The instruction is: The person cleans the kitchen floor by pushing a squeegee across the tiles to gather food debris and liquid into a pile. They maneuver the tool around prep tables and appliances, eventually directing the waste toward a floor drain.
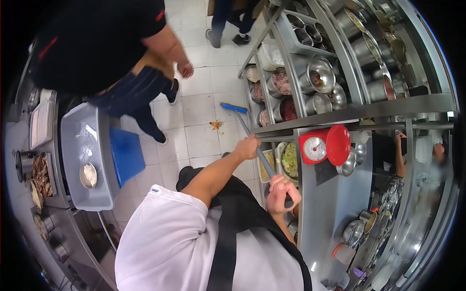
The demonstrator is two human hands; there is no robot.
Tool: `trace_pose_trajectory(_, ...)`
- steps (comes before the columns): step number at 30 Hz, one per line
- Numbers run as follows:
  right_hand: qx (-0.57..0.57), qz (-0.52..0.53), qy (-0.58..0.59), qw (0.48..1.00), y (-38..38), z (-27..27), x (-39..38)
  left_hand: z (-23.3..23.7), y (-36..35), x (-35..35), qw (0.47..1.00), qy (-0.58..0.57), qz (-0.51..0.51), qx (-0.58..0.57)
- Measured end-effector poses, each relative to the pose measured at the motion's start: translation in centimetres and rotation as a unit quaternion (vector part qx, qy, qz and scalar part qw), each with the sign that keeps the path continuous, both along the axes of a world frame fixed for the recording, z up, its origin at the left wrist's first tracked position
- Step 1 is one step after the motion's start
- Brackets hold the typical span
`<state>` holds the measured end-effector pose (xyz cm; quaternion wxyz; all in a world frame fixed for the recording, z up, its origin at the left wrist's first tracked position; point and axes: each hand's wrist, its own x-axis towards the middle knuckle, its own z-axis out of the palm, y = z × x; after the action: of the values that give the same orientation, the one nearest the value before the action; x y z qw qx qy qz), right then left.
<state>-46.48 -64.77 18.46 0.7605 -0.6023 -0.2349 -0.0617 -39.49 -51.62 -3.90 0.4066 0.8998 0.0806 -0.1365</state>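
Both my hands grip the grey handle (258,154) of a floor brush. My left hand (247,148) holds it farther down the shaft, and my right hand (282,191) is closed around its upper end near my chest. The blue brush head (233,107) rests on the white tiled floor beside the steel rack. A small orange-green scrap of food (216,124) lies on the tiles just left of the brush head. I wear a white shirt and a black apron.
A person in a black shirt (97,43) stands close at upper left by a grey tub (104,160) with a blue lid (126,155). Steel shelves (359,112) of metal containers and a red scale (315,148) line the right. Another person's feet (228,34) are farther off.
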Motion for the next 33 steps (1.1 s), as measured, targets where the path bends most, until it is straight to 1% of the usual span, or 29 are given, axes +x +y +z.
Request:
trace_pose_trajectory(2,0.017,0.006,0.005,1.000,0.9,0.9,-3.1,0.2,0.2,-3.6,1.000,-0.001,0.008,-0.029)
trace_pose_trajectory(4,0.031,0.020,0.015,0.999,2.0,1.9,-6.7,1.3,1.6,-7.6,0.998,0.001,-0.010,-0.058)
trace_pose_trajectory(7,-0.002,0.047,0.018,0.999,4.0,3.6,-11.9,2.4,4.0,-13.6,0.996,0.013,-0.038,-0.083)
trace_pose_trajectory(9,-0.050,0.070,0.048,0.995,5.4,5.9,-15.2,3.1,5.6,-17.2,0.993,0.034,-0.069,-0.094)
trace_pose_trajectory(10,-0.045,0.080,0.056,0.994,5.7,6.3,-16.5,3.4,6.3,-18.8,0.992,0.025,-0.071,-0.102)
trace_pose_trajectory(11,-0.041,0.091,0.063,0.993,5.9,6.8,-17.7,3.7,7.0,-19.9,0.991,0.029,-0.093,-0.091)
trace_pose_trajectory(12,-0.069,0.090,0.054,0.992,6.5,8.2,-18.4,4.7,7.7,-20.5,0.990,0.033,-0.115,-0.081)
trace_pose_trajectory(13,-0.026,0.062,0.055,0.996,7.0,7.9,-19.4,5.8,8.4,-20.9,0.988,0.036,-0.135,-0.071)
trace_pose_trajectory(15,-0.006,0.029,0.050,0.998,8.0,9.3,-20.4,8.1,9.3,-21.6,0.991,0.019,-0.112,-0.066)
trace_pose_trajectory(16,-0.015,0.029,0.047,0.998,8.4,10.3,-20.6,8.7,9.7,-21.7,0.993,0.012,-0.097,-0.063)
trace_pose_trajectory(18,-0.009,0.040,0.018,0.999,9.3,10.7,-20.6,8.9,11.1,-21.1,0.996,-0.023,-0.050,-0.064)
trace_pose_trajectory(19,-0.013,0.040,0.002,0.999,10.3,10.5,-20.3,8.4,11.9,-20.7,0.997,-0.039,-0.028,-0.065)
trace_pose_trajectory(21,-0.049,-0.005,-0.025,0.998,12.7,8.4,-19.5,6.4,14.4,-18.8,0.996,-0.025,-0.006,-0.085)
trace_pose_trajectory(23,-0.108,-0.040,-0.049,0.992,15.2,4.6,-18.6,3.8,16.4,-18.3,0.993,-0.081,0.066,-0.061)
trace_pose_trajectory(25,-0.118,0.024,-0.071,0.990,17.0,0.4,-17.5,0.9,18.1,-18.7,0.992,-0.057,0.104,-0.045)
trace_pose_trajectory(26,-0.105,0.052,-0.059,0.991,17.4,-1.1,-17.7,-0.2,19.1,-18.9,0.991,-0.044,0.123,-0.035)
trace_pose_trajectory(27,-0.092,0.079,-0.048,0.991,17.8,-2.0,-18.0,-0.8,19.9,-19.6,0.992,-0.042,0.111,-0.033)
trace_pose_trajectory(28,-0.071,0.094,-0.032,0.993,18.0,-1.5,-18.9,-1.2,20.2,-20.7,0.994,-0.038,0.098,-0.032)
trace_pose_trajectory(32,-0.119,0.117,0.003,0.986,14.6,2.9,-22.7,-2.8,17.5,-25.1,0.996,-0.026,0.038,-0.074)
trace_pose_trajectory(33,-0.133,0.121,0.008,0.984,13.6,4.5,-23.6,-2.4,16.5,-26.1,0.995,0.005,0.018,-0.095)
